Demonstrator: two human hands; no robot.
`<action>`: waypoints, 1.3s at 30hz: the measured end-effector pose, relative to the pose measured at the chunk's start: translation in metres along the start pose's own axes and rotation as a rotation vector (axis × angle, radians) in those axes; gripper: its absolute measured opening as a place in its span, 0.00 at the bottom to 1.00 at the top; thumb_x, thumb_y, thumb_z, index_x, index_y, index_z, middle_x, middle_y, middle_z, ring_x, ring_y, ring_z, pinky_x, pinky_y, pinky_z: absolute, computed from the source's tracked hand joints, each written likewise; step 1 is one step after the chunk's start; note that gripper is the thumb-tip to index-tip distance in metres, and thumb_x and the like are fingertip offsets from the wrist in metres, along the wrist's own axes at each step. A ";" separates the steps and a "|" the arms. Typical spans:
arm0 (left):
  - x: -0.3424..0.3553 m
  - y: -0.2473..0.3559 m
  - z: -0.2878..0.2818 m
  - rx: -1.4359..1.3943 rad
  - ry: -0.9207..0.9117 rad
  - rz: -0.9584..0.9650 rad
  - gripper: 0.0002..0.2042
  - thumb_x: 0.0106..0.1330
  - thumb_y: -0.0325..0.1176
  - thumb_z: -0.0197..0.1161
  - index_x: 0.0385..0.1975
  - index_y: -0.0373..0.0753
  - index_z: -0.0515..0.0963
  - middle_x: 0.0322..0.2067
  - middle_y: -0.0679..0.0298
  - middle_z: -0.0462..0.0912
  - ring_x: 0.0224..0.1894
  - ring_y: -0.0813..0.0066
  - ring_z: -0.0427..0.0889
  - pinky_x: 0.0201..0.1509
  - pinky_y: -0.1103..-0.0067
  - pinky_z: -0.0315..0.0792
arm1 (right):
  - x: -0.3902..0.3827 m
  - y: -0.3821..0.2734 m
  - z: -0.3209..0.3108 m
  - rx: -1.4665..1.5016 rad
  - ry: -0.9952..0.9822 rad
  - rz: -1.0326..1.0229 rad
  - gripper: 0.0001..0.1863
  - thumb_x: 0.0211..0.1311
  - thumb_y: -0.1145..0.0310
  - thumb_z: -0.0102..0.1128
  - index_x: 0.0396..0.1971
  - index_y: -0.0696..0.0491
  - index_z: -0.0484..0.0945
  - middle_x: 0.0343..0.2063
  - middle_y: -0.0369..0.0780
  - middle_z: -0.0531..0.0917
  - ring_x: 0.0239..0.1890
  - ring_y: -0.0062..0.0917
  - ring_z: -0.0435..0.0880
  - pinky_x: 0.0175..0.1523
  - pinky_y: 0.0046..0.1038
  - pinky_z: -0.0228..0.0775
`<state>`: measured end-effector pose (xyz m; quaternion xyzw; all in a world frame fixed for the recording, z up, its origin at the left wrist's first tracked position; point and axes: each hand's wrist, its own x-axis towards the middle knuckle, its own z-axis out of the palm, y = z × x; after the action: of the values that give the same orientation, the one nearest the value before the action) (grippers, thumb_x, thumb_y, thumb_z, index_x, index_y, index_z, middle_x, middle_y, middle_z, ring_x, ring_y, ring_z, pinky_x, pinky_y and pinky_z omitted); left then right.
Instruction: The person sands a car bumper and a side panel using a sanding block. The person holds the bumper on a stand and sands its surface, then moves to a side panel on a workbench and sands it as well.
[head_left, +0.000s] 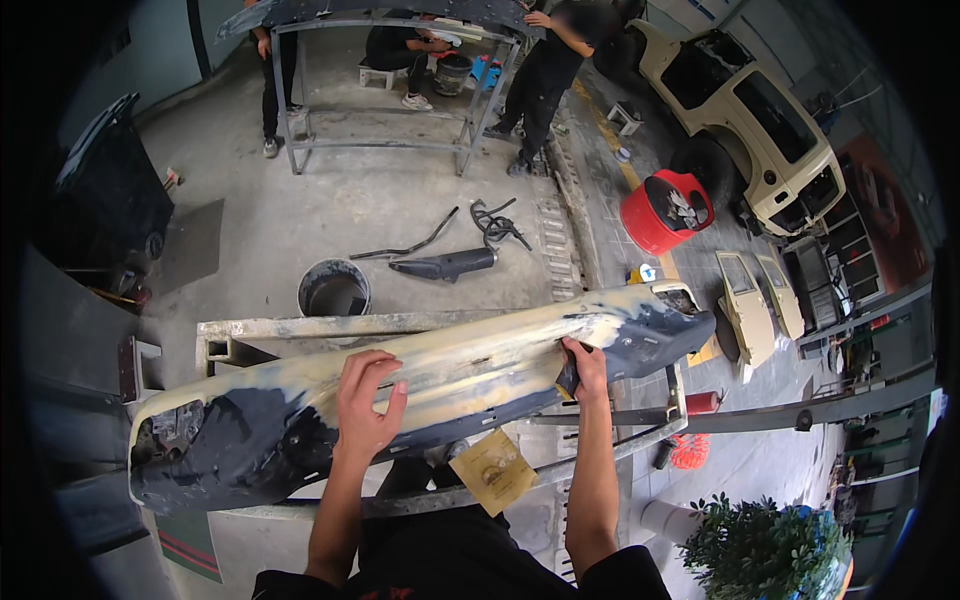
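Note:
A long car bumper [470, 352], patched in cream and black, lies across a metal stand in front of me. My left hand [368, 402] is over its middle-left part, fingers a little bent and thumb apart, holding nothing; whether it touches the surface I cannot tell. Right of the middle, my right hand [591, 370] grips a dark sanding block [568, 379] against the bumper's near side. A yellowish edge, like sandpaper, shows under the block. Below the bumper's near edge, in front of my body, is a square yellow sheet of sandpaper [494, 472].
Beyond the stand's frame [290, 326] are a dirty bucket [334, 288], black trim parts [445, 263] and a red tub [664, 214]. Several people are around another metal stand [385, 140] at the back. A beige vehicle [745, 115] stands far right, a leafy plant [765, 550] near right.

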<state>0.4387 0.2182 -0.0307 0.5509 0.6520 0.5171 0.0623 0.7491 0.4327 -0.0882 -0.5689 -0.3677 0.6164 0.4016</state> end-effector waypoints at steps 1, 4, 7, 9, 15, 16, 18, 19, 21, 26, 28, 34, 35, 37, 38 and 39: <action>0.008 0.002 0.004 0.099 -0.013 0.057 0.13 0.60 0.31 0.67 0.43 0.35 0.79 0.43 0.55 0.81 0.50 0.53 0.78 0.61 0.63 0.69 | 0.001 0.007 -0.002 0.030 0.031 -0.019 0.08 0.64 0.68 0.67 0.29 0.55 0.81 0.19 0.32 0.78 0.18 0.16 0.74 0.24 0.22 0.65; 0.014 -0.004 0.021 0.330 -0.071 0.094 0.17 0.61 0.36 0.67 0.47 0.36 0.79 0.49 0.54 0.81 0.57 0.52 0.75 0.68 0.57 0.62 | 0.003 0.031 -0.001 0.094 0.054 0.009 0.08 0.64 0.67 0.68 0.30 0.56 0.81 0.22 0.33 0.79 0.22 0.16 0.76 0.26 0.21 0.67; 0.006 -0.015 0.025 0.467 -0.109 0.074 0.19 0.63 0.39 0.66 0.50 0.36 0.78 0.52 0.54 0.81 0.57 0.53 0.76 0.67 0.59 0.63 | 0.006 0.012 -0.006 0.004 -0.002 0.033 0.08 0.64 0.67 0.68 0.30 0.56 0.82 0.24 0.33 0.80 0.22 0.17 0.76 0.26 0.21 0.67; 0.005 -0.014 0.031 0.460 -0.085 0.052 0.20 0.63 0.41 0.65 0.51 0.37 0.78 0.53 0.54 0.81 0.56 0.53 0.77 0.67 0.59 0.64 | 0.004 0.010 -0.005 0.023 0.029 -0.013 0.09 0.63 0.66 0.69 0.31 0.56 0.82 0.25 0.34 0.81 0.22 0.17 0.76 0.26 0.21 0.67; 0.008 -0.014 0.034 0.456 -0.064 0.040 0.19 0.61 0.40 0.67 0.49 0.37 0.78 0.51 0.55 0.81 0.54 0.54 0.78 0.64 0.62 0.66 | 0.012 0.019 -0.015 0.008 0.040 0.024 0.08 0.63 0.68 0.69 0.33 0.58 0.83 0.25 0.33 0.82 0.23 0.17 0.78 0.28 0.23 0.69; 0.009 -0.014 0.033 0.450 -0.057 0.042 0.19 0.60 0.40 0.67 0.48 0.37 0.78 0.51 0.55 0.81 0.54 0.54 0.78 0.64 0.62 0.66 | 0.015 0.016 -0.016 -0.049 0.038 0.013 0.08 0.62 0.68 0.69 0.33 0.58 0.83 0.25 0.33 0.83 0.23 0.17 0.78 0.28 0.23 0.69; 0.009 -0.012 0.033 0.440 -0.036 0.044 0.19 0.59 0.40 0.68 0.47 0.37 0.78 0.50 0.56 0.82 0.53 0.55 0.78 0.63 0.62 0.66 | 0.007 0.019 -0.007 0.041 0.093 -0.006 0.08 0.62 0.69 0.69 0.34 0.59 0.84 0.25 0.33 0.83 0.22 0.18 0.79 0.28 0.24 0.70; 0.010 -0.011 0.035 0.439 -0.036 0.042 0.19 0.59 0.40 0.68 0.47 0.38 0.78 0.50 0.56 0.82 0.53 0.55 0.78 0.63 0.62 0.67 | 0.009 0.030 -0.003 0.088 0.125 -0.021 0.08 0.62 0.68 0.69 0.34 0.59 0.84 0.25 0.33 0.83 0.22 0.18 0.79 0.28 0.24 0.70; 0.011 -0.010 0.036 0.438 -0.041 0.039 0.19 0.59 0.40 0.68 0.47 0.38 0.79 0.49 0.57 0.82 0.53 0.55 0.78 0.62 0.63 0.67 | 0.011 0.035 -0.005 0.104 0.098 -0.009 0.10 0.62 0.67 0.69 0.33 0.59 0.84 0.25 0.34 0.83 0.22 0.19 0.79 0.27 0.24 0.70; 0.008 -0.010 0.035 0.443 -0.013 0.017 0.18 0.57 0.39 0.69 0.45 0.38 0.79 0.48 0.58 0.82 0.52 0.56 0.78 0.61 0.63 0.68 | 0.011 0.026 -0.008 0.025 0.097 -0.052 0.09 0.63 0.67 0.70 0.33 0.58 0.84 0.25 0.34 0.83 0.22 0.20 0.79 0.27 0.24 0.71; 0.010 -0.009 0.038 0.442 -0.003 0.021 0.18 0.57 0.39 0.69 0.45 0.38 0.80 0.48 0.58 0.82 0.52 0.57 0.78 0.61 0.63 0.68 | 0.008 0.038 -0.005 0.138 0.096 -0.033 0.10 0.63 0.67 0.70 0.35 0.58 0.84 0.25 0.34 0.84 0.22 0.20 0.80 0.27 0.24 0.71; 0.008 -0.009 0.041 0.442 0.003 0.023 0.18 0.57 0.40 0.69 0.45 0.38 0.79 0.47 0.58 0.82 0.51 0.57 0.78 0.62 0.64 0.67 | 0.010 0.032 -0.011 0.105 0.139 -0.057 0.10 0.60 0.67 0.72 0.35 0.57 0.83 0.28 0.34 0.84 0.24 0.21 0.81 0.31 0.26 0.76; 0.008 -0.010 0.039 0.447 0.003 0.023 0.18 0.57 0.40 0.69 0.45 0.38 0.80 0.47 0.59 0.82 0.51 0.57 0.78 0.62 0.64 0.67 | 0.004 0.035 -0.001 0.089 0.146 -0.054 0.10 0.60 0.67 0.72 0.36 0.56 0.83 0.28 0.34 0.84 0.24 0.20 0.81 0.32 0.25 0.75; 0.007 -0.011 0.037 0.460 0.008 0.025 0.18 0.56 0.39 0.69 0.45 0.38 0.80 0.47 0.59 0.82 0.50 0.57 0.78 0.61 0.64 0.68 | -0.004 0.026 0.005 0.103 0.102 0.003 0.10 0.59 0.66 0.72 0.35 0.55 0.83 0.27 0.32 0.84 0.26 0.19 0.80 0.36 0.22 0.73; 0.008 -0.010 0.040 0.455 0.015 0.034 0.18 0.56 0.39 0.69 0.45 0.39 0.80 0.47 0.59 0.82 0.50 0.57 0.78 0.61 0.64 0.68 | 0.010 0.025 -0.015 -0.034 0.051 0.022 0.11 0.60 0.66 0.72 0.33 0.58 0.83 0.26 0.33 0.82 0.26 0.21 0.80 0.33 0.25 0.73; 0.008 -0.013 0.039 0.464 0.022 0.037 0.18 0.56 0.39 0.69 0.45 0.39 0.80 0.47 0.59 0.82 0.50 0.57 0.78 0.61 0.64 0.68 | 0.009 0.017 -0.013 -0.032 0.052 0.015 0.11 0.60 0.66 0.72 0.33 0.59 0.83 0.26 0.34 0.82 0.25 0.21 0.80 0.32 0.26 0.74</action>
<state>0.4529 0.2500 -0.0546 0.5568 0.7439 0.3602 -0.0825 0.7605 0.4335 -0.1083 -0.5940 -0.3628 0.5982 0.3972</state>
